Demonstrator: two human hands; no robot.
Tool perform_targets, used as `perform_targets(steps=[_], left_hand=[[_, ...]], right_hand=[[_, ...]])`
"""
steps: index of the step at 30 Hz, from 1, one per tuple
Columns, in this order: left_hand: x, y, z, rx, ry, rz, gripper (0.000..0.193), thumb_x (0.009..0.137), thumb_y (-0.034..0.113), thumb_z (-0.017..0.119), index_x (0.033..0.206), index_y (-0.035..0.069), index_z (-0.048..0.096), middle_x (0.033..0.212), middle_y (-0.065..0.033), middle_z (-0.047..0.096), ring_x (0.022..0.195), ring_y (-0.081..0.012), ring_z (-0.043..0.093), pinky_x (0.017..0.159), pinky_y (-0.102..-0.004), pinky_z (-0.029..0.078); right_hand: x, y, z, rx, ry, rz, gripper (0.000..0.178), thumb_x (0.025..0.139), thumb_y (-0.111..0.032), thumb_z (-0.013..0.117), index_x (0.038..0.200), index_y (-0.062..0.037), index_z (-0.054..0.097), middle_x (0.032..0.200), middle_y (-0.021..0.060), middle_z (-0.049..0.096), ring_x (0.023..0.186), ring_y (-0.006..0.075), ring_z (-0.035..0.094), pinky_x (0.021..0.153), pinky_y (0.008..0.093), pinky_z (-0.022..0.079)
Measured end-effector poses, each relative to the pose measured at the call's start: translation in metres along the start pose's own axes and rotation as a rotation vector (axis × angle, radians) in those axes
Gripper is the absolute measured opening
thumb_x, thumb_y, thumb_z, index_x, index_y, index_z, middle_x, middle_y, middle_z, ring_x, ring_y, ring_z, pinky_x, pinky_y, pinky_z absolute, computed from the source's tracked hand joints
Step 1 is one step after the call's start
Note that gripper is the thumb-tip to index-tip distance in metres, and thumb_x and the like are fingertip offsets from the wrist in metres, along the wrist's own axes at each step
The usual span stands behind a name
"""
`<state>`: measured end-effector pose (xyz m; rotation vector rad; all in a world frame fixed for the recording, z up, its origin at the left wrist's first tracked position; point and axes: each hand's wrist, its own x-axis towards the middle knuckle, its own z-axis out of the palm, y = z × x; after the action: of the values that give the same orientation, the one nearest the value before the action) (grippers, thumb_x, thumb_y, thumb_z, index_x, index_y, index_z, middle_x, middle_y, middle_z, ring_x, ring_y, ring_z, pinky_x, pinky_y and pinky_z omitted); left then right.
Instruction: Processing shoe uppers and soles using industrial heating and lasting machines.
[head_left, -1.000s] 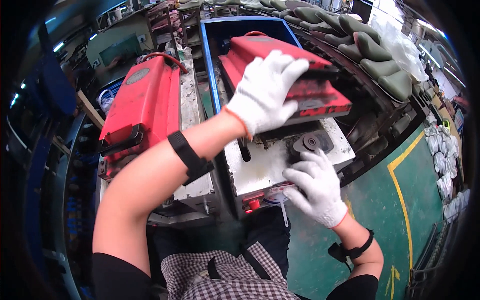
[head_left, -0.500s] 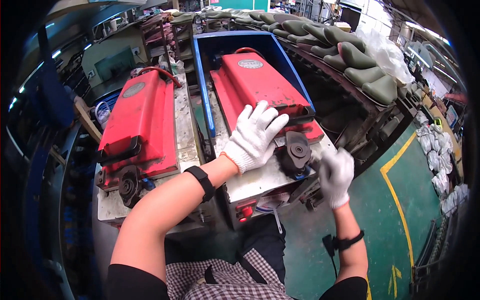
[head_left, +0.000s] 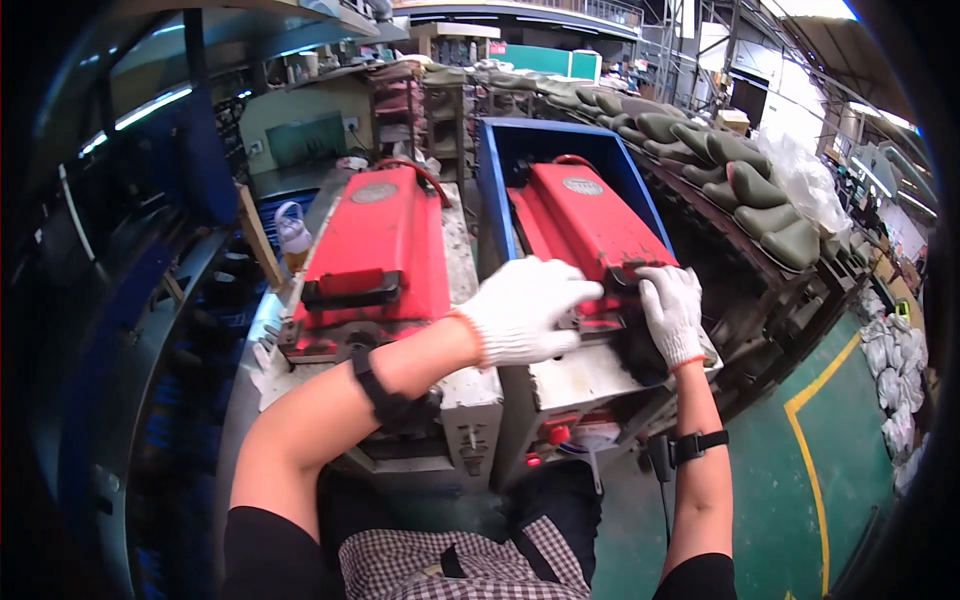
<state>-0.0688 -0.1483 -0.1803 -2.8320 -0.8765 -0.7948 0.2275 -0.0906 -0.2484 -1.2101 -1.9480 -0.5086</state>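
Two white machines with long red metal covers stand side by side in front of me. My right hand (head_left: 674,312), in a white knit glove, has its fingers curled over the right end of the black handle (head_left: 622,274) on the front of the right red cover (head_left: 590,210). My left hand (head_left: 530,312), gloved too, is held just left of that handle, thumb and fingers apart, with nothing in it. A dark, blurred part (head_left: 640,350) below the handle is partly hidden by my right hand. The left red cover (head_left: 370,235) is down, its black handle (head_left: 352,292) free.
A blue open box (head_left: 490,175) surrounds the back of the right machine. At the right, a rack holds several olive-green saddle-shaped pieces (head_left: 755,185) beside clear plastic (head_left: 805,185). A red button (head_left: 557,434) sits on the right machine's front. A whitish jug (head_left: 292,232) stands at the left.
The view has swung left, so the machines appear further right. My right hand has risen from the machine's front right corner onto the handle; my left hand has drawn back left from it.
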Motion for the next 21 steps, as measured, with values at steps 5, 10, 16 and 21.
perform_targets(steps=[5,10,16,21], left_hand=[[-0.112,-0.043,-0.065,0.163,0.237,-0.32,0.041,0.082,0.023,0.073,0.119,0.007,0.069,0.11,-0.0142,0.068,0.104,-0.0348,0.065,0.094,-0.043,0.053],[-0.161,-0.072,-0.087,0.269,-0.16,-0.737,0.044,0.085,0.049,0.072,0.105,0.01,0.073,0.096,-0.0169,0.074,0.092,-0.0352,0.072,0.085,-0.0425,0.055],[-0.124,-0.098,-0.096,-0.138,-0.503,-0.981,0.053,0.086,0.056,0.07,0.091,0.004,0.074,0.078,-0.0107,0.073,0.074,-0.0235,0.071,0.071,-0.0362,0.053],[-0.13,-0.101,-0.08,0.057,-0.36,-0.854,0.064,0.082,0.065,0.07,0.093,0.002,0.076,0.09,-0.019,0.075,0.084,-0.0332,0.072,0.08,-0.0408,0.053]], right_hand=[[-0.002,0.006,-0.002,-0.06,-0.003,0.035,0.021,0.101,-0.029,0.056,0.104,-0.0155,0.071,0.1,0.0083,0.067,0.106,0.0318,0.06,0.11,0.0534,0.036],[0.007,0.002,0.0,-0.127,-0.016,0.005,0.023,0.101,-0.028,0.053,0.095,-0.0129,0.07,0.096,0.0078,0.066,0.101,0.0318,0.06,0.105,0.0519,0.038],[0.006,0.004,0.006,-0.102,-0.006,0.009,0.024,0.101,-0.028,0.053,0.094,-0.0117,0.069,0.095,0.0084,0.066,0.1,0.0319,0.06,0.106,0.0506,0.039],[0.003,0.006,-0.001,-0.088,0.021,-0.006,0.024,0.101,-0.027,0.053,0.093,-0.011,0.069,0.095,0.0083,0.067,0.098,0.0307,0.061,0.102,0.0478,0.04]])
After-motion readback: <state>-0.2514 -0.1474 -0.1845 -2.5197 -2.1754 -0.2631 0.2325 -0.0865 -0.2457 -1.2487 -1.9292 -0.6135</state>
